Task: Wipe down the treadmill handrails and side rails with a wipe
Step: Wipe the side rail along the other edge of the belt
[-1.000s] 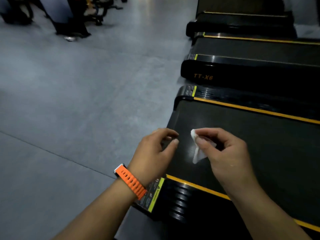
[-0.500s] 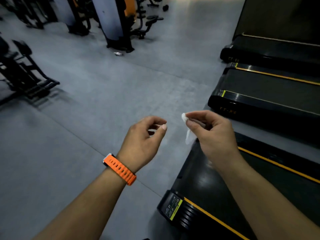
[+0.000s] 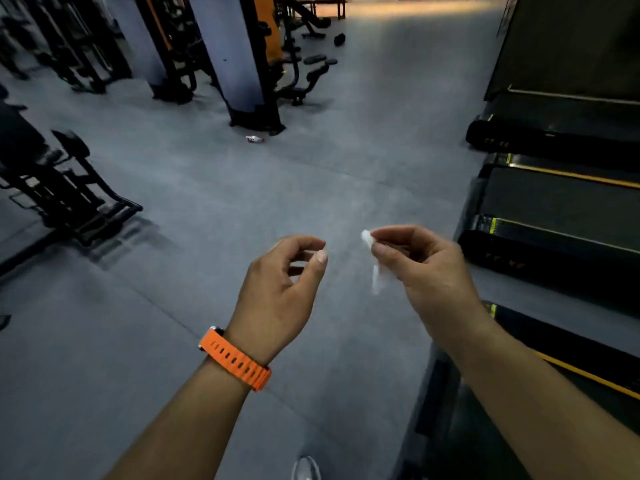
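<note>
Head view. Grey gym floor [image 3: 166, 278] lies under both hands. A row of treadmills is off to the right of the right fingers: the nearest treadmill [image 3: 575, 344] runs under the right forearm, the next treadmill [image 3: 554, 206] sits beyond it, and more stand further back. All have black decks and yellow-edged side rails, and no hand touches any of them. Weight machines [image 3: 65, 192] are far left of the left fingers. A pillar [image 3: 239, 64] and a small bit of litter [image 3: 255, 139] are well ahead of them. A shoe tip [image 3: 306, 467] shows at the bottom edge. Nothing sits between the hands and the treadmills.

Left hand [image 3: 277, 296] is raised with an orange watch band [image 3: 235, 362] on the wrist. Its fingers are curled in, thumb tip close to index tip, holding nothing. Right hand [image 3: 433, 271] is raised level with it, the two just apart. Its thumb and index pinch a white wipe [image 3: 375, 271]. One end pokes out past the fingertips toward the left hand, and the tail hangs below them, blurred.
</note>
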`<move>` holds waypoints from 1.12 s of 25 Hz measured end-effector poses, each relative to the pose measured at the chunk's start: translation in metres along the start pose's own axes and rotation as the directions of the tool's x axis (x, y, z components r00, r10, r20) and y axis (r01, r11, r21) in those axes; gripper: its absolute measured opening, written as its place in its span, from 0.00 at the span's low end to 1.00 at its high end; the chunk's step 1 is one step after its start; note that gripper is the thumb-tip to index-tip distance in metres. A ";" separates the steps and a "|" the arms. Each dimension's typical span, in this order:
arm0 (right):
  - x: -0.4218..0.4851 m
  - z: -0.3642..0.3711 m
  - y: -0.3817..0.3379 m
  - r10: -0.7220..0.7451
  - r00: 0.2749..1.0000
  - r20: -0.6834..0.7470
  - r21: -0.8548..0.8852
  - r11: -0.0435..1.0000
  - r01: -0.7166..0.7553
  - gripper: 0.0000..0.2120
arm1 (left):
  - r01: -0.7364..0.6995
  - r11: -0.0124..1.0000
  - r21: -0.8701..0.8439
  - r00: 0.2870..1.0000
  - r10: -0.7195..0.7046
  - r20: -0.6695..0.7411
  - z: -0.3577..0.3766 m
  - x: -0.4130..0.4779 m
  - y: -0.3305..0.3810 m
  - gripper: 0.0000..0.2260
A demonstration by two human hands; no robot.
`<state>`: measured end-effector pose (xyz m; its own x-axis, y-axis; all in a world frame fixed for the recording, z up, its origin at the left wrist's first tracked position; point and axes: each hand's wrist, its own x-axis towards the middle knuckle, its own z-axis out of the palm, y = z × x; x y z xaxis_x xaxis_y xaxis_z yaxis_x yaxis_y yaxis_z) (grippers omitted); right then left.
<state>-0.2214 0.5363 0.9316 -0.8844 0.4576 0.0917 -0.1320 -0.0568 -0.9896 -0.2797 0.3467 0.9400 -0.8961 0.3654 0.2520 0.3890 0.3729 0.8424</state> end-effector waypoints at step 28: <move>0.694 -0.277 0.017 -0.185 0.671 -0.718 -0.147 0.983 0.113 0.02 | -0.332 0.893 -0.305 0.718 0.449 0.532 0.413 0.808 0.042 0.06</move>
<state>-0.7135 1.0984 0.9479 -0.2478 0.9547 0.1648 -0.1644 0.1262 -0.9783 -0.8987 1.0099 0.9825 -0.3553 0.8832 0.3061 0.5795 -0.0488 0.8135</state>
